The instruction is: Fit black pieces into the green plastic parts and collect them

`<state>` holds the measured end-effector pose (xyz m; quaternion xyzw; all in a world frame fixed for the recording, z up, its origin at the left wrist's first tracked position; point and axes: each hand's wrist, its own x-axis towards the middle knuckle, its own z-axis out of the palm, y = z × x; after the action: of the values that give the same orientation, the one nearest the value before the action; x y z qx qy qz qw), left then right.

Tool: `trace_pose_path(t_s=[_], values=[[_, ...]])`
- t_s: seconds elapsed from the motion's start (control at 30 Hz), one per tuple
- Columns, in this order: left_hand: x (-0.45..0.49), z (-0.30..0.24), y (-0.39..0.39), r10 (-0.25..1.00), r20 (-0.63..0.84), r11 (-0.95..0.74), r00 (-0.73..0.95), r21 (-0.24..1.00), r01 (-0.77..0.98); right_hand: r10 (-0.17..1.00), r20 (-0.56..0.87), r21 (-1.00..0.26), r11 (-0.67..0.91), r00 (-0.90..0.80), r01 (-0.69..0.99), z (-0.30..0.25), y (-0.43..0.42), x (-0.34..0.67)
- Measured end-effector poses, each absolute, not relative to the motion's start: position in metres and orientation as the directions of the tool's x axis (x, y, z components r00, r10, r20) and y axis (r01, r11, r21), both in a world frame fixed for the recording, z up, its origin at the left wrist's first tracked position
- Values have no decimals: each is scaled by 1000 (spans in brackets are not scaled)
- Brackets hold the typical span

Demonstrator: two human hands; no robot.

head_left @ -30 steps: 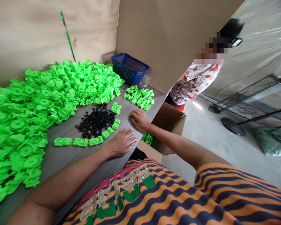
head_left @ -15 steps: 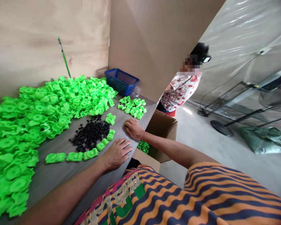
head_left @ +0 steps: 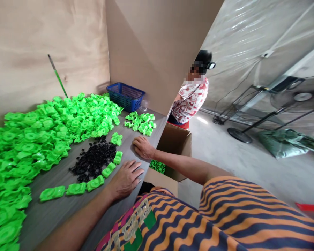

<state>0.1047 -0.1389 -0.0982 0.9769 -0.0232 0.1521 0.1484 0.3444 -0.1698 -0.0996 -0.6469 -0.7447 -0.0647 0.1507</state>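
Note:
My left hand (head_left: 127, 178) lies palm down on the grey tabletop near its front edge, fingers stretched out, holding nothing. Farther along the same edge my right hand (head_left: 143, 147) rests on the table with its fingers loosely laid down. Nothing shows in it. Left of my hands, a curved row of bright green plastic pieces (head_left: 95, 183) borders a pile of small black parts (head_left: 92, 159). Beyond my right hand sits a small group of green pieces (head_left: 140, 122). A large heap of similar green pieces (head_left: 54, 129) covers the table's left and back.
A blue plastic basket (head_left: 125, 97) stands in the back corner against the partition (head_left: 151, 52). Below the table's right edge, a cardboard box (head_left: 176, 139) contains green pieces. Past the partition is another person (head_left: 191, 101). A fan (head_left: 302, 96) and green sack (head_left: 282, 143) are at right.
My view has swung slightly right, so the table and its contents appear farther left and more of the fan shows. Both hands stay resting in place on the table.

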Motion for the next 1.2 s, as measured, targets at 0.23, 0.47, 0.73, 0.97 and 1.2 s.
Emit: trace_pose_path(t_s=[0.23, 0.47, 0.73, 0.97, 1.2], values=[[105, -101, -138, 2, 309, -952, 951, 292, -93, 947, 294, -75, 160, -132, 984, -100, -170, 346], [104, -103, -141, 18, 317, -954, 948, 288, -78, 944, 305, -94, 164, -128, 982, -102, -171, 347], [101, -108, -144, 9, 337, -959, 941, 268, -87, 951, 283, -94, 157, -124, 983, -101, -178, 345], [100, -104, -148, 49, 301, -943, 952, 329, -56, 948, 288, -110, 176, -138, 978, -95, -182, 342], [102, -115, -147, 47, 292, -947, 955, 318, -51, 953, 243, -169, 226, -181, 959, -88, -178, 334]])
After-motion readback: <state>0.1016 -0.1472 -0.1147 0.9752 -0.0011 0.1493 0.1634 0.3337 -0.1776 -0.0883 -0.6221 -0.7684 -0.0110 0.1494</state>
